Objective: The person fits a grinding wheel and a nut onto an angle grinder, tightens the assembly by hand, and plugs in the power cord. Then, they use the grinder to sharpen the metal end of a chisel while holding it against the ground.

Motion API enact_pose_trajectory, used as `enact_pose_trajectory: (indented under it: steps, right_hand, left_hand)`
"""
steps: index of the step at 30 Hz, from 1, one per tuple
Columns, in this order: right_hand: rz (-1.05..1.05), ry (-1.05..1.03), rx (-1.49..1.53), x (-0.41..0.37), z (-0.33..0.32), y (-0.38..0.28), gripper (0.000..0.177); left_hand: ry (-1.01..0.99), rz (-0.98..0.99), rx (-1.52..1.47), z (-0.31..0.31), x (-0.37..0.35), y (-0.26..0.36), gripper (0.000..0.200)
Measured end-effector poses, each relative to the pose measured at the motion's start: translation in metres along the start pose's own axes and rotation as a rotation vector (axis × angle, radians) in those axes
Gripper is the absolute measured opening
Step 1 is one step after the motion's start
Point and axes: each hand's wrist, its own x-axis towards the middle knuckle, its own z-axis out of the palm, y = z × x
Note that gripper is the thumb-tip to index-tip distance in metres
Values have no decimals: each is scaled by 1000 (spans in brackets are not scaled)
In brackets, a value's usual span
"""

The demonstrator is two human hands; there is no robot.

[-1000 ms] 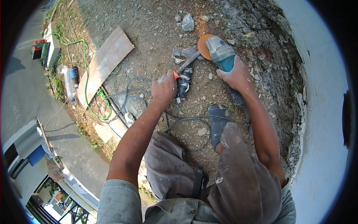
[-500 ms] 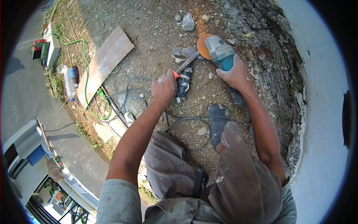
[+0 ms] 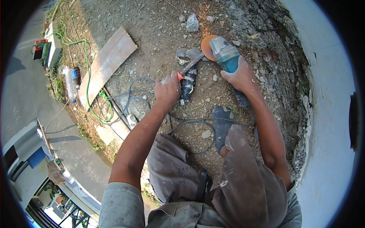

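Note:
My right hand is wrapped around a teal angle grinder with an orange disc. My left hand is closed on the red handle of a chisel-like tool whose grey metal shaft reaches the disc's edge. Orange sparks fly away from the disc over the ground. Beneath the shaft lie a dusty grey block and a dark wrapped piece with white smears. The shaft's exact tip is hard to make out against the disc.
Grey cable loops over the gravel between my hands and my shoe. To the left are a wooden board, a green cord and a plastic bottle. A white wall runs along the right.
Almost nothing has shifted. Both hands keep their grip and position, while the sparks beyond the disc look different in shape.

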Motion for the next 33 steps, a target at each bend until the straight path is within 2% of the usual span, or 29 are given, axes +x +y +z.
enact_pose_trajectory:
  steps: [18, 27, 33]
  right_hand:
    - [26, -6, -17, 1, -2, -3, 76]
    - [47, -51, 15, 4, -6, -6, 81]
    - [3, 16, 4, 19, -4, -6, 82]
  left_hand:
    - [-40, -16, 21, -3, 0, 2, 15]
    - [-40, -3, -1, -3, 0, 0, 15]
    - [-34, -1, -1, -2, 0, -1, 15]
